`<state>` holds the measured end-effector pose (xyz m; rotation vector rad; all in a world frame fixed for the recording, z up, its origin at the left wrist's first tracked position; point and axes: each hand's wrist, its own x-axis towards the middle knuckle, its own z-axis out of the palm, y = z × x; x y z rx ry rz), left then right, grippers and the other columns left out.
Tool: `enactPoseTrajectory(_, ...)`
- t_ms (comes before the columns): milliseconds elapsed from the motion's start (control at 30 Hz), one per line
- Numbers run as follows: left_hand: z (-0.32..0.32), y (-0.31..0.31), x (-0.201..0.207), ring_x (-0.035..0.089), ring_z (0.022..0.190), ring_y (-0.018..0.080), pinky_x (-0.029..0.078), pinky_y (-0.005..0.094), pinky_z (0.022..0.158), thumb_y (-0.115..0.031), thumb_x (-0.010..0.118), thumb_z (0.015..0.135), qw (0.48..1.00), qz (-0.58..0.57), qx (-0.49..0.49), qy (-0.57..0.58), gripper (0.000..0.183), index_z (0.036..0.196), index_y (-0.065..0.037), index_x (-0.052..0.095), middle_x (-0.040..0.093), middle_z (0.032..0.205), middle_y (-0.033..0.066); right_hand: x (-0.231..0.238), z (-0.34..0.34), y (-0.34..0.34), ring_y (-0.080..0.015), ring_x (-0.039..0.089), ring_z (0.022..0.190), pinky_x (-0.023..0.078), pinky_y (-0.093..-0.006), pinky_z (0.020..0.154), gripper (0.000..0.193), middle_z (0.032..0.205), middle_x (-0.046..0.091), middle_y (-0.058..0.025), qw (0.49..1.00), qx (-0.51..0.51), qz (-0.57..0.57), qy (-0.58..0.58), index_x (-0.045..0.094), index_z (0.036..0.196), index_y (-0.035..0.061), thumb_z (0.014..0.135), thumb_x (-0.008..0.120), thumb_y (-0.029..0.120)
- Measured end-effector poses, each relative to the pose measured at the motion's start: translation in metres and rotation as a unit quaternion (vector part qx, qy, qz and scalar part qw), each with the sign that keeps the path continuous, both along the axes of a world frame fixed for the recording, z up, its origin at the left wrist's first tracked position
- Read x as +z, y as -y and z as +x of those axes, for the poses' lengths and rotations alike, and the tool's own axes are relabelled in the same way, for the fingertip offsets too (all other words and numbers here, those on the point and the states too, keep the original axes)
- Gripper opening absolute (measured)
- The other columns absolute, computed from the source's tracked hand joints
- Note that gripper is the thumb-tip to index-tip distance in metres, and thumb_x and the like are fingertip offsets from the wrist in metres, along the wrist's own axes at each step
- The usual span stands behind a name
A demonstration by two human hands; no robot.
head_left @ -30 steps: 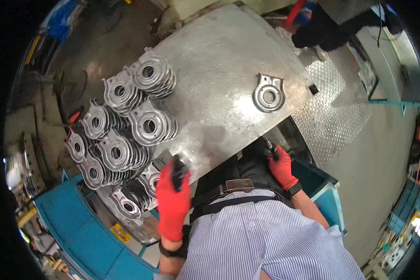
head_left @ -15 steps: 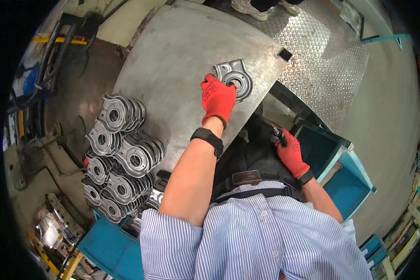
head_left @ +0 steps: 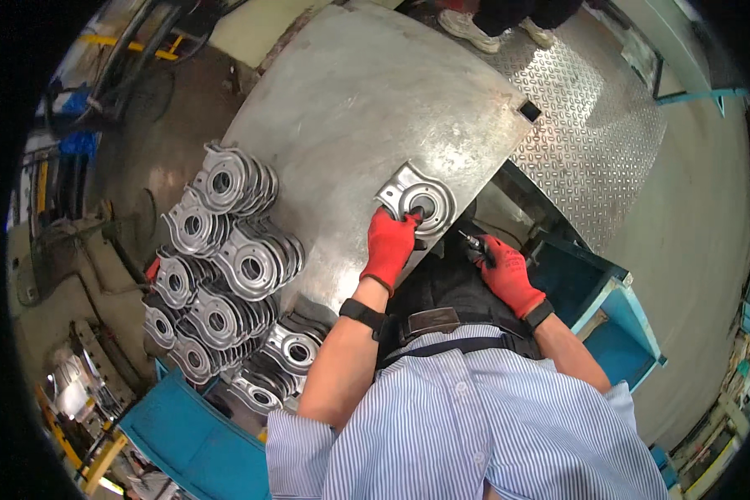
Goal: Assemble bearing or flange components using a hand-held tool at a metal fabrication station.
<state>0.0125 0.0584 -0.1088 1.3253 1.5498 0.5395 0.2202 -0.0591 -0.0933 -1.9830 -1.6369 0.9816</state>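
A stamped grey metal bracket (head_left: 407, 181) with a large round hole lies at the right edge of the metal table. Closed on its near side is my left hand (head_left: 390, 250), in a red glove with dark fingertips. My right hand (head_left: 508, 277), gloved the same way, is wrapped round a slim dark hand tool (head_left: 473, 242) with a narrow metal tip. That tip points up and left toward the bracket, a short gap away from it. The fingers hide the tool's rear part.
Several stacks of like brackets (head_left: 217, 321) stand on the left of the metal table (head_left: 333, 100). Blue bins sit at the lower left (head_left: 193, 433) and right (head_left: 621, 333). Beyond the table's right edge lies a tread-plate floor (head_left: 583, 142), where another person's shoes (head_left: 468, 30) show.
My left hand has drawn the bracket nearer to me, toward the table edge. My right hand has moved left with the tool, closer to the bracket. The view has shifted slightly.
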Motion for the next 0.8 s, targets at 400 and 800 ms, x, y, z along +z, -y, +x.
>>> enactPoseTrajectory(400, 0.008, 0.005, 0.004, 0.058, 0.096, 0.0396, 0.046, 0.0441, 0.081, -0.026, 0.070, 0.074, 0.997, -0.023, 0.045, -0.062, 0.043, 0.102, 0.002, 0.055, 0.062, 0.098, 0.0236, -0.028, -0.007, -0.007, -0.0349, 0.059, 0.091, 0.048, -0.0424, 0.075, 0.042, 0.100, 0.061, -0.0165, 0.996, 0.052, 0.027, 0.070, 0.053, 0.114, 0.0082, 0.075, 0.063, 0.016)
enactPoseTrajectory(800, 0.012, 0.005, 0.003, 0.059, 0.095, 0.0392, 0.046, 0.0441, 0.079, -0.026, 0.070, 0.074, 0.995, -0.057, 0.062, -0.052, 0.041, 0.099, 0.002, 0.054, 0.063, 0.095, 0.0238, -0.021, -0.014, -0.012, -0.0376, 0.059, 0.090, 0.047, -0.0434, 0.074, 0.037, 0.093, 0.062, -0.0184, 0.997, 0.031, -0.007, 0.071, 0.056, 0.108, 0.0076, 0.074, 0.065, 0.017)
